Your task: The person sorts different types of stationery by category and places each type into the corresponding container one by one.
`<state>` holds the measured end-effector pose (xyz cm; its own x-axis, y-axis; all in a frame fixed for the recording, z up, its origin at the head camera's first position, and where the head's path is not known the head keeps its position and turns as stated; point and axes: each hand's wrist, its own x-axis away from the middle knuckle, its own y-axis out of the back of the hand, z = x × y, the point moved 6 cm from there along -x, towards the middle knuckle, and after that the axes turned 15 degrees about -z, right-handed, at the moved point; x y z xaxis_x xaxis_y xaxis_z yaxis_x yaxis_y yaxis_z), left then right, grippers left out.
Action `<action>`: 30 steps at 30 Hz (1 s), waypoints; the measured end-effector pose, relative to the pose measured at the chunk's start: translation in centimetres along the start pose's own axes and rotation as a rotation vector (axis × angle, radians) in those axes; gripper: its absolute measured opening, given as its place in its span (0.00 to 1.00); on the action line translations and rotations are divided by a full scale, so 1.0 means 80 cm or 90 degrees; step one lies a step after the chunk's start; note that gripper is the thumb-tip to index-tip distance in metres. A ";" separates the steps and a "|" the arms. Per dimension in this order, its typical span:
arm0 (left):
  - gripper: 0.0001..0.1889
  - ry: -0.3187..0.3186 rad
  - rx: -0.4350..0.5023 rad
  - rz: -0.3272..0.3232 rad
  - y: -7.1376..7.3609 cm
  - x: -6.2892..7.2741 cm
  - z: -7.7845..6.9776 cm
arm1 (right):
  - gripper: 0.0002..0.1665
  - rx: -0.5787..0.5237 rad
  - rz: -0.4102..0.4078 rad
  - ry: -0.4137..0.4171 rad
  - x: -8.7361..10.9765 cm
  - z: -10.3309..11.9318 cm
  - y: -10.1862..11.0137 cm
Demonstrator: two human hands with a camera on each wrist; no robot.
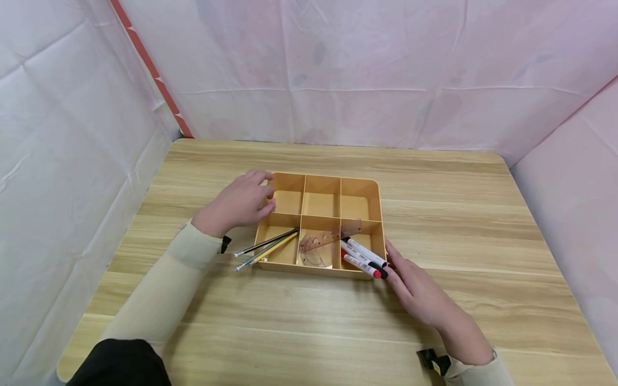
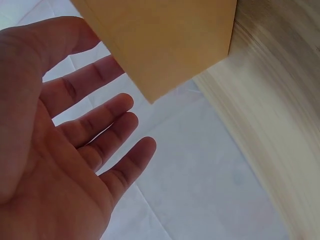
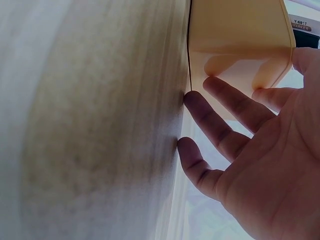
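A tan six-compartment organizer tray [image 1: 322, 217] sits on the table. At its upper left corner is my left hand [image 1: 237, 202], fingers loosely bent; in the left wrist view the thumb and index finger [image 2: 85, 82] reach the tray's edge. My right hand [image 1: 419, 289] lies along the right side, its fingers [image 3: 235, 107] fairly straight and touching the tray wall [image 3: 240, 30]. Pencils [image 1: 267, 249] lean out of the front left compartment. A clear ruler [image 1: 321, 240] and a protractor [image 1: 311, 258] are in the front middle one. White markers [image 1: 362, 256] with red and black caps lean in the front right one.
The wood-grain table [image 1: 299, 327] extends around the tray on all sides. Pale cloth walls [image 1: 357, 75] enclose it at the back, left and right. A red strip [image 1: 152, 67] runs down the back left corner.
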<state>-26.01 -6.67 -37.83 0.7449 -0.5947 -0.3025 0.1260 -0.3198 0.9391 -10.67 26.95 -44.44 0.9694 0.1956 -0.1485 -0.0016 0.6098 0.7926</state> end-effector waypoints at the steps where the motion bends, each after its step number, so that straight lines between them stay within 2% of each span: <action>1: 0.09 -0.003 0.001 -0.005 0.001 0.001 0.000 | 0.38 0.001 0.000 -0.001 0.000 0.000 0.000; 10: 0.11 -0.012 0.015 -0.070 0.023 0.027 0.005 | 0.38 0.000 -0.001 0.001 0.000 0.002 0.004; 23: 0.09 0.022 0.011 -0.126 0.046 0.092 0.015 | 0.38 -0.006 -0.001 0.007 -0.002 0.005 0.008; 30: 0.08 0.074 0.008 -0.113 0.048 0.119 0.023 | 0.38 -0.001 0.002 0.005 -0.002 0.006 0.009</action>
<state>-19.65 -14.96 -37.39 0.7823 -0.4396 -0.4413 0.2544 -0.4212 0.8705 -10.71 27.00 -43.59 0.9676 0.2030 -0.1503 -0.0052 0.6109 0.7917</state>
